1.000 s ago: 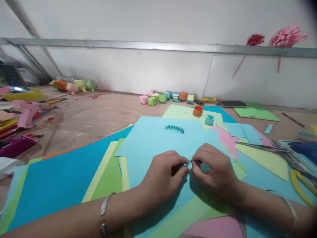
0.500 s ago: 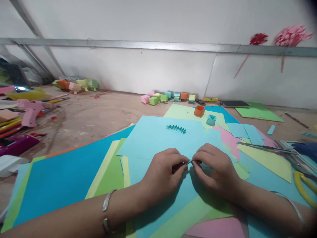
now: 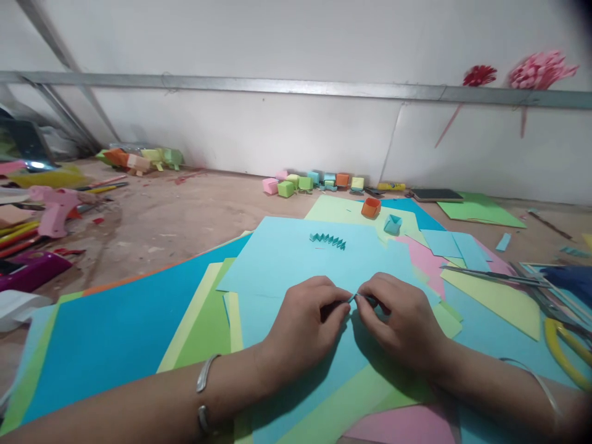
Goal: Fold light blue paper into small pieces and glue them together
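Observation:
Between the fingertips of both hands is a thin blue paper strip (image 3: 352, 298), mostly hidden by the fingers. My left hand (image 3: 312, 317) pinches its left part, thumb against forefinger. From the other side my right hand (image 3: 400, 317) pinches it close by, so the two sets of fingertips nearly meet. Both hands are above a light blue paper sheet (image 3: 277, 259). A zigzag-folded teal paper strip (image 3: 328, 239) lies on that sheet beyond the hands. Farther back sit an orange paper box (image 3: 370, 207) and a small light blue paper box (image 3: 393, 224).
Scissors with yellow handles (image 3: 562, 351) and tweezers (image 3: 494, 274) lie at the right. Small coloured paper cubes (image 3: 305, 183) line the wall. A pink glue gun (image 3: 54, 206) and a purple object (image 3: 34, 269) are at the left. A large blue sheet (image 3: 120, 333) spreads left of centre.
My right hand has shifted slightly left and down, bringing its fingertips closer to the left ones. Less of the strip shows between them. Both hands still pinch it.

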Demonstrator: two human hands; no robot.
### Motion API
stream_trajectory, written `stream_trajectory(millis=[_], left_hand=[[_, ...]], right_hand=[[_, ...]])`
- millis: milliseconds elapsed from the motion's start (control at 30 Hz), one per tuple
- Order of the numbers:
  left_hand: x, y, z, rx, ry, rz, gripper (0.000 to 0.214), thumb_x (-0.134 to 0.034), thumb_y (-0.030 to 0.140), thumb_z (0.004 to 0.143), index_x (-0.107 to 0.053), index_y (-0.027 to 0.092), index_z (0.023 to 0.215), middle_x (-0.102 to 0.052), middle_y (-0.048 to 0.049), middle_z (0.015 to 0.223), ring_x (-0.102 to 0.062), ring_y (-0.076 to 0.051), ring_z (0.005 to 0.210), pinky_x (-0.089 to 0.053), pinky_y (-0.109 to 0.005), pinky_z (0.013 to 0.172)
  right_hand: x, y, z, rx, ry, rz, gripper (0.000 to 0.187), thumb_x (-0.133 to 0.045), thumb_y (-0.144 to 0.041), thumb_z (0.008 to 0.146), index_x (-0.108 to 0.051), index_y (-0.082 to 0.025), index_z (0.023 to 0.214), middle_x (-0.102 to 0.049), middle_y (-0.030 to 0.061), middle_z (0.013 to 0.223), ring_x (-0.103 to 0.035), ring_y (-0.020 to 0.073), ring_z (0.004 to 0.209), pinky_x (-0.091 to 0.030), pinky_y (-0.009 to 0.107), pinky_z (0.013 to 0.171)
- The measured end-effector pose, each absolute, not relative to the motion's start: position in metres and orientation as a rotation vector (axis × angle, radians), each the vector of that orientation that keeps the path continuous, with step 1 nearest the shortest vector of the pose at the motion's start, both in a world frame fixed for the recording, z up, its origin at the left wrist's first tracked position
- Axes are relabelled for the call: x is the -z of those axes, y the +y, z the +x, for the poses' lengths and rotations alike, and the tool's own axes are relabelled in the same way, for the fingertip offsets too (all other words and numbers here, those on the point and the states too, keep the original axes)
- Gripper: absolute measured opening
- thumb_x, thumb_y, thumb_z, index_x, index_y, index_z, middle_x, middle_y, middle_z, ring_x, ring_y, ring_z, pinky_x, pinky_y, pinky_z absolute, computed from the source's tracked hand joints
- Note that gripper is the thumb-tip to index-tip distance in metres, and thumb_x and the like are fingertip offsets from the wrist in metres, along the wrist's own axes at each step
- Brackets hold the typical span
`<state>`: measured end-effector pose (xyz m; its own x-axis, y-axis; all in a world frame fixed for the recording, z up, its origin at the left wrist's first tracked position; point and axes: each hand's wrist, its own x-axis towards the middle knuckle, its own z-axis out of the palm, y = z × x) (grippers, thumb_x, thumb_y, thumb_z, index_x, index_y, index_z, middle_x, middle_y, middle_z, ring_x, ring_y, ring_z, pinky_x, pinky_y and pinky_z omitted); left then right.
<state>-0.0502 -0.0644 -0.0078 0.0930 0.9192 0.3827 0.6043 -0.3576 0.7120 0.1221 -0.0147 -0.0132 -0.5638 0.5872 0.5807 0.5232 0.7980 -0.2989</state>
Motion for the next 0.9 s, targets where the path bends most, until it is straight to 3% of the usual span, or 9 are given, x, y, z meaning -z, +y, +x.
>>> stream_trajectory(millis=[133,400,667,900], left_hand=[[0.004,-0.061,-0.053,-1.165,1.559,1.958,0.017,-0.061,0.008,0.079,-0.076,0.017,0.083,-0.067,-0.0015,0.069,-0.055,-0.012,0.059,-0.045,-0.025,0.061],[0.007,-0.063,-0.05,-1.156,1.528,2.007,0.016,-0.061,0.008,0.079,-0.074,0.016,0.082,-0.067,-0.0016,0.07,-0.058,-0.013,0.063,-0.046,-0.024,0.062],[0.008,-0.062,-0.053,-1.169,1.5,2.221,0.02,-0.052,0.012,0.086,-0.072,0.015,0.086,-0.064,-0.0043,0.072,-0.056,-0.014,0.062,-0.046,-0.026,0.062],[0.013,-0.063,-0.053,-1.056,1.515,2.373,0.025,-0.046,0.016,0.089,-0.071,0.014,0.089,-0.06,-0.0057,0.072,-0.054,-0.016,0.064,-0.045,-0.028,0.06]], right_hand=[[0.012,-0.013,0.124,-0.102,-2.316,-0.844,0.017,-0.05,-0.018,0.087,-0.059,-0.016,0.073,-0.053,0.0,0.062,-0.047,0.0122,0.055,-0.032,0.027,0.053],[0.014,-0.017,0.122,0.113,-2.333,-0.756,0.027,-0.046,-0.015,0.087,-0.052,-0.018,0.061,-0.045,-0.0006,0.056,-0.04,0.0123,0.05,-0.025,0.029,0.049],[0.02,-0.025,0.12,0.141,-2.415,-0.778,0.019,-0.043,-0.014,0.088,-0.052,-0.018,0.072,-0.051,0.003,0.066,-0.043,0.0162,0.058,-0.03,0.029,0.054],[0.025,-0.02,0.122,0.001,-2.432,-0.726,0.029,-0.036,-0.01,0.093,-0.048,-0.019,0.069,-0.05,0.001,0.063,-0.043,0.0137,0.054,-0.032,0.026,0.052]])
